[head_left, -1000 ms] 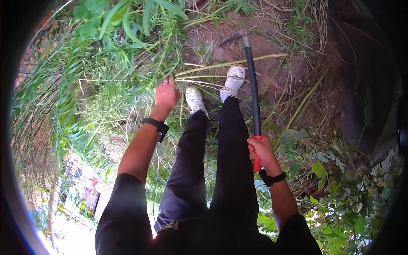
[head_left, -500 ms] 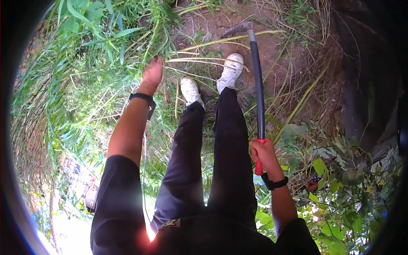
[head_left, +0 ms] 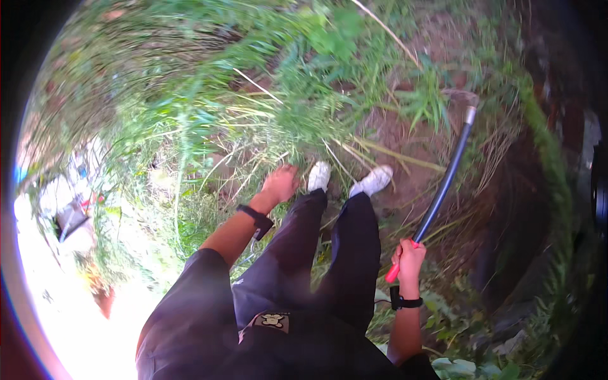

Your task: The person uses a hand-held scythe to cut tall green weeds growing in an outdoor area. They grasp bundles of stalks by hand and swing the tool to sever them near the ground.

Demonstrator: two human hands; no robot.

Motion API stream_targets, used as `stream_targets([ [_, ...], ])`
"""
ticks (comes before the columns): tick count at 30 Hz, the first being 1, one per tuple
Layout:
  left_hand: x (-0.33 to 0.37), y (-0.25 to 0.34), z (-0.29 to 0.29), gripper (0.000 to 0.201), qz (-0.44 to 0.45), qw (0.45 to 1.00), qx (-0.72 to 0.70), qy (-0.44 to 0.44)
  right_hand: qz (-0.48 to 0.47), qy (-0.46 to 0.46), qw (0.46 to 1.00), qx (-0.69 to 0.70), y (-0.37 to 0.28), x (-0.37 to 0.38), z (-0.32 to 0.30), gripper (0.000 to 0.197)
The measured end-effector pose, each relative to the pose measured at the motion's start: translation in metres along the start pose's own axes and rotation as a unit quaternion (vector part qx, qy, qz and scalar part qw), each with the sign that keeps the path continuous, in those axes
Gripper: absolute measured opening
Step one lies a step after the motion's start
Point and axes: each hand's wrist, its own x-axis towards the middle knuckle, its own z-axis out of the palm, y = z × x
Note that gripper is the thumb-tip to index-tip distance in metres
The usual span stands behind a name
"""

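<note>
Head view, right hand (head_left: 410, 258) gripping hoe (head_left: 443, 183), left hand (head_left: 279, 183) free near grass (head_left: 304, 107)

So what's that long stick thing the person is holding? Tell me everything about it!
It is a long garden tool with a dark, smooth shaft and a red grip at the near end. The right hand is closed around that red grip. A short silvery metal collar sits near the far end, where a blurry dull head rests against the bare brown dirt among the grass. The tool slants up and away to the right of the person's white shoes, touching neither.
</note>
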Motion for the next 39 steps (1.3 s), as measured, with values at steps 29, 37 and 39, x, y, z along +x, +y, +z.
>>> stream_targets([
  [29, -0.380, 0.093, 0.102, 0.025, -0.484, 0.696, -0.421, 0.323, -0.453, -0.263, 0.350, -0.777, -0.225, -0.113, 0.102, 0.019],
  [37, -0.361, 0.109, 0.087, 0.021, -0.441, 0.718, -0.420, 0.338, -0.339, -0.258, 0.500, -0.754, -0.233, -0.093, 0.072, 0.025],
  [39, -0.329, 0.103, 0.055, 0.020, -0.398, 0.750, -0.398, 0.347, -0.317, -0.244, 0.596, -0.696, -0.235, -0.078, 0.047, 0.021],
])
